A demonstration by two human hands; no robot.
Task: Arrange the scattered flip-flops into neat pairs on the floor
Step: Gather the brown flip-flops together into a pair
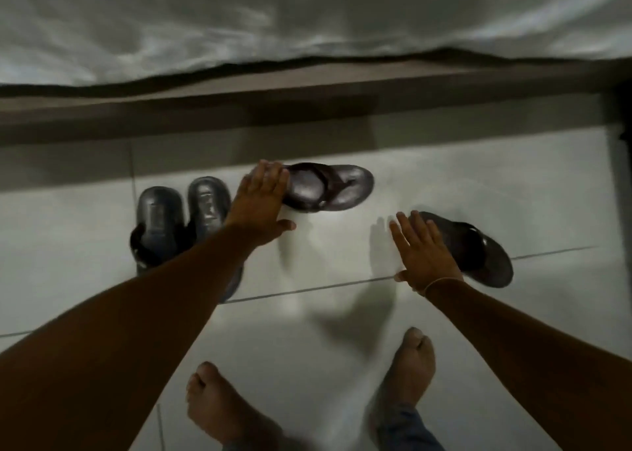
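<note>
Two dark blue flip-flops (160,221) lie side by side on the pale tiled floor at the left, partly hidden by my left forearm. A dark brown flip-flop (330,187) lies crosswise near the bed. My left hand (261,199) rests flat, fingers apart, at its heel end; I cannot tell whether it touches. A second brown flip-flop (478,249) lies at an angle to the right. My right hand (422,249) hovers open over its near end, fingers spread, holding nothing.
A bed with a wrinkled grey sheet (307,23) and brown frame edge (307,98) runs across the top. A dark bed leg (620,108) stands at the far right. My two bare feet (408,368) stand on the tiles at the bottom.
</note>
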